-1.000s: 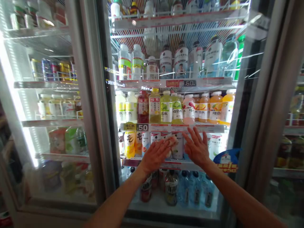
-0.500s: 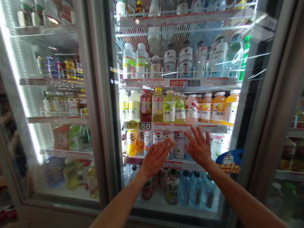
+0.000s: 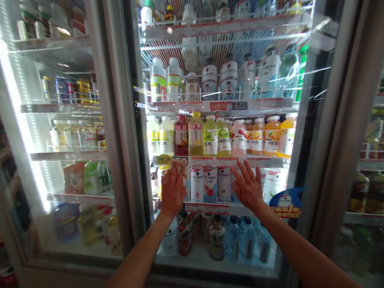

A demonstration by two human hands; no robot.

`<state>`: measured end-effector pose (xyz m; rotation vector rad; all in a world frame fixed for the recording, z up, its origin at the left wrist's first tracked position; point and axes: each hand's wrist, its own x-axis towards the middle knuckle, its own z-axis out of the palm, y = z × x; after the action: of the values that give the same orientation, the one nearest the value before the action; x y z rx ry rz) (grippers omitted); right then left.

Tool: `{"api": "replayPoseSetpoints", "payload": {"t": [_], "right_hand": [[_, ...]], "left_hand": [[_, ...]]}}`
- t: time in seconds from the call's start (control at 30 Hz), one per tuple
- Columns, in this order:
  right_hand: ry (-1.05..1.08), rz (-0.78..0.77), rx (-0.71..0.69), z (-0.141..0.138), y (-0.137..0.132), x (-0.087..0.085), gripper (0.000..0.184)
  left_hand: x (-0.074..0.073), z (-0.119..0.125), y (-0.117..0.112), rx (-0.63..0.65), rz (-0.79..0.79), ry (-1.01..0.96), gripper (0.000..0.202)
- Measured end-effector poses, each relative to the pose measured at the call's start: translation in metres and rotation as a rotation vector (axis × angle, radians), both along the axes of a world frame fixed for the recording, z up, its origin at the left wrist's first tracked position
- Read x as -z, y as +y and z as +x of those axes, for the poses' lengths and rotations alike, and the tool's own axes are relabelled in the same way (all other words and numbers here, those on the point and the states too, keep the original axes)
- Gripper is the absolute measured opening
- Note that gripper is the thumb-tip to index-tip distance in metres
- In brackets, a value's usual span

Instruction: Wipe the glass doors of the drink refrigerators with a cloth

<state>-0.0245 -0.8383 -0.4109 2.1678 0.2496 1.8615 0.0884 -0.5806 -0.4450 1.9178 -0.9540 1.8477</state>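
Note:
My left hand (image 3: 173, 192) presses a pale, crumpled cloth (image 3: 181, 169) flat against the glass door (image 3: 222, 269) of a drinks fridge. It covers part of a price tag and some bottles behind the glass. To its right, my right hand (image 3: 248, 187) is spread with fingers apart and holds nothing. Its fingertips are at the glass, in front of the shelf edge (image 3: 261, 162); whether they touch cannot be made out. Between the hands, several white-labelled drinks (image 3: 210, 184) show through the door.
Bottled drinks fill the shelves behind the glass, with orange bottles (image 3: 273, 136) at the right. A blue oval sticker (image 3: 288, 202) is on the door near my right forearm. A metal door frame (image 3: 115, 120) separates the left fridge section.
My left hand has slid left across the glass with the cloth, from the middle drinks towards the left price tag. The right hand stays in about the same place. The view has shifted slightly.

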Motion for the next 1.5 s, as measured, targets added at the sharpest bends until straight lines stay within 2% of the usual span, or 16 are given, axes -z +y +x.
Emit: {"api": "replayPoseSetpoints", "payload": {"t": [0.1,0.2,0.27,0.4,0.5,0.6,0.7,0.77,0.83,0.9,1.0,1.07,1.13,1.3,1.37,1.5], "right_hand": [[0.010,-0.003,-0.012,-0.002,0.001,-0.001,0.066],[0.053,-0.007,-0.029,-0.009,-0.002,-0.005,0.065],[0.029,0.035,-0.031,-0.017,-0.009,-0.008,0.063],[-0.097,0.161,0.004,-0.036,-0.036,-0.015,0.061],[-0.124,0.218,0.024,-0.044,-0.050,-0.018,0.061],[-0.133,0.246,0.013,-0.045,-0.050,-0.018,0.060],[-0.125,0.244,0.012,-0.045,-0.045,-0.015,0.058],[-0.132,0.247,0.024,-0.047,-0.048,-0.013,0.057],[-0.145,0.255,0.045,-0.054,-0.058,-0.011,0.056],[-0.163,0.273,0.068,-0.064,-0.071,-0.011,0.055],[-0.174,0.306,0.097,-0.079,-0.090,-0.010,0.053],[-0.165,0.315,0.110,-0.084,-0.097,-0.009,0.053],[-0.162,0.307,0.110,-0.086,-0.099,-0.007,0.053],[-0.159,0.289,0.101,-0.091,-0.100,-0.009,0.054],[-0.173,0.293,0.098,-0.097,-0.104,-0.014,0.054],[-0.219,0.310,0.095,-0.111,-0.115,-0.027,0.054]], "left_hand": [[-0.036,-0.019,-0.058,0.102,0.203,-0.119,0.057],[-0.052,-0.020,-0.070,0.115,0.308,-0.191,0.050],[-0.056,-0.008,-0.052,0.087,0.182,-0.163,0.051],[-0.073,0.017,-0.013,0.021,-0.378,0.068,0.055],[-0.090,0.015,-0.021,0.014,-0.580,0.177,0.057],[-0.094,-0.007,-0.061,0.050,-0.291,0.078,0.058],[-0.078,-0.032,-0.104,0.088,0.133,-0.071,0.053],[-0.069,-0.043,-0.121,0.114,0.412,-0.174,0.049],[-0.073,-0.045,-0.127,0.139,0.590,-0.257,0.048],[-0.095,-0.042,-0.127,0.149,0.513,-0.248,0.049],[-0.140,-0.038,-0.132,0.123,0.081,-0.068,0.052],[-0.156,-0.042,-0.146,0.116,-0.041,-0.005,0.051],[-0.149,-0.052,-0.164,0.142,0.104,-0.067,0.048],[-0.110,-0.075,-0.195,0.226,0.691,-0.298,0.048],[-0.127,-0.077,-0.202,0.225,0.629,-0.256,0.050],[-0.186,-0.084,-0.230,0.202,0.297,-0.073,0.050]]}}
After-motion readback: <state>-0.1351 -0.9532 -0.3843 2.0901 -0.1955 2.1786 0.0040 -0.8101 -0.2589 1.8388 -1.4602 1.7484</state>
